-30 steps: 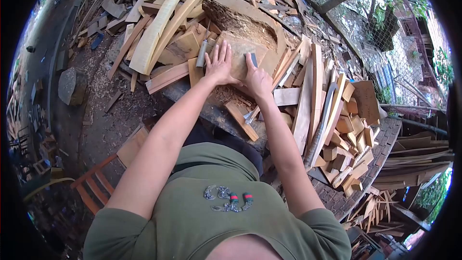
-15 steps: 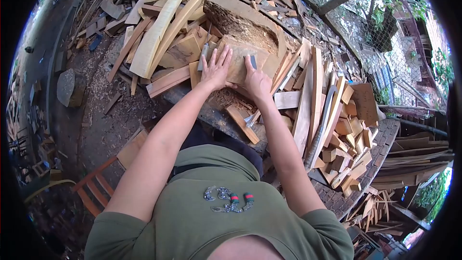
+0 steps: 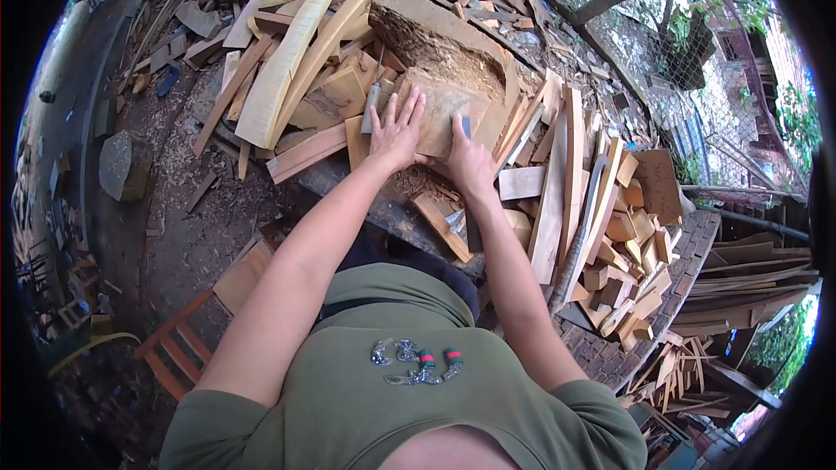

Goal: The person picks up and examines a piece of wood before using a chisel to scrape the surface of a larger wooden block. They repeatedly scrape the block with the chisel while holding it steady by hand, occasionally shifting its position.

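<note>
A thick wooden block (image 3: 446, 113) lies in front of me on a dark workbench (image 3: 383, 204), leaning against a large rough log slab (image 3: 435, 35). My left hand (image 3: 396, 130) rests flat on the block's left side with fingers spread. My right hand (image 3: 466, 157) grips the block's right edge, where a small dark tool (image 3: 466, 126) shows just above the fingers. A grey cylindrical tool handle (image 3: 373, 104) lies just left of my left hand.
Long planks and offcuts (image 3: 287, 61) are piled at the left and back. A heap of short wood pieces (image 3: 610, 226) fills the right. A round stump (image 3: 122, 165) and an orange wooden frame (image 3: 178, 339) stand on the dirt floor at left.
Both hands and the block have stayed together; the view has shifted slightly, with the hands now a little lower on the block. No grasp has changed.
</note>
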Motion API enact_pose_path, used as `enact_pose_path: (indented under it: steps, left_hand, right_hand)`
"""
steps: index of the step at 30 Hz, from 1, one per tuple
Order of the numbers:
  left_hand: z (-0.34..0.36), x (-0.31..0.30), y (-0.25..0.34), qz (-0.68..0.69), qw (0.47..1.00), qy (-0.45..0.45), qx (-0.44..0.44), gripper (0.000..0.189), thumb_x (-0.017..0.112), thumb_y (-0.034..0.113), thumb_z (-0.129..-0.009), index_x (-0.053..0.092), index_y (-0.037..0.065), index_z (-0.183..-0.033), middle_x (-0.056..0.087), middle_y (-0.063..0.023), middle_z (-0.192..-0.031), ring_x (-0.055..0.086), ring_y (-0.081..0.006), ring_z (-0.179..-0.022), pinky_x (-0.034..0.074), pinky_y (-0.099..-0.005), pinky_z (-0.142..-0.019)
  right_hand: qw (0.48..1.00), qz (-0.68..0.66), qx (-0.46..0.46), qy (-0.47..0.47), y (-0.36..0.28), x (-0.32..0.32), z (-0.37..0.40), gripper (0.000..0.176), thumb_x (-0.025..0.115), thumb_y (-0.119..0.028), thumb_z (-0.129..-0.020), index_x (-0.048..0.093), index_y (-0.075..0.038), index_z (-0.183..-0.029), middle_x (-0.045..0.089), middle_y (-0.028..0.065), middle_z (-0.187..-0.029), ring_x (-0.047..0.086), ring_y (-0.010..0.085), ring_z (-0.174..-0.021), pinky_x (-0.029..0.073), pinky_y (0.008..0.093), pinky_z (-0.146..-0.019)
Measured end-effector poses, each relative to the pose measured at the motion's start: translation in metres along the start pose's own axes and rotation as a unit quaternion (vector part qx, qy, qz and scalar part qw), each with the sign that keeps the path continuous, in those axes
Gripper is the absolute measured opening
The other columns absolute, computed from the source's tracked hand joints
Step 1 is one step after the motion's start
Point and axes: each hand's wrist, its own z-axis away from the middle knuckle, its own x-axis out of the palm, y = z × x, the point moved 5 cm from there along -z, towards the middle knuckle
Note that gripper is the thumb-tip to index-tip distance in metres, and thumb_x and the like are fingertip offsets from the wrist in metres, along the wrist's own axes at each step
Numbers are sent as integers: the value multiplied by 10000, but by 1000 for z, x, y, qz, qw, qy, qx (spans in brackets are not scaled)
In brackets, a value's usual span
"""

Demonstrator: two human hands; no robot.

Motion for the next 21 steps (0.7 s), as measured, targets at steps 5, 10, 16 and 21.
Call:
enact_pose_path:
  steps: [5, 10, 16, 21]
  left_hand:
    - [-2, 5, -3, -7, 1000, 10, 6, 1284, 837, 452, -607, -19, 184, -1526, -60, 21, -1597, 28, -324, -1461, 59, -625, -1136]
    - [-2, 4, -1, -23, 1000, 13, 14, 1267, 828, 447, -630, -26, 167, -1523, -58, 8, -1595, 42, -330, -1457, 105, -655, -1117]
    - [-3, 3, -2, -15, 1000, 13, 11, 1290, 844, 452, -592, -2, 171, -1525, -37, 12, -1598, 41, -330, -1458, 88, -646, -1122]
    - [-3, 9, -4, -24, 999, 14, 23, 1292, 840, 460, -595, -9, 169, -1525, -53, 13, -1598, 40, -331, -1458, 101, -651, -1117]
  right_hand:
    - [1000, -2, -6, -25, -3, -4, 39, 602, 461, -80, -842, 380, -192, -1428, 638, 286, -716, 661, 441, -675, 532, 532, -611]
    - [999, -25, 33, -1, -2, -5, -22, 531, 425, -119, -872, 406, -178, -1399, 655, 291, -825, 663, 447, -780, 532, 528, -686]
    - [998, -8, 40, -45, -5, -3, 27, 605, 461, -97, -848, 367, -221, -1433, 657, 274, -770, 670, 436, -738, 534, 525, -655]
    - [998, -28, 60, -21, 2, 3, 1, 609, 469, -91, -844, 371, -214, -1433, 660, 262, -759, 674, 424, -721, 536, 520, -642]
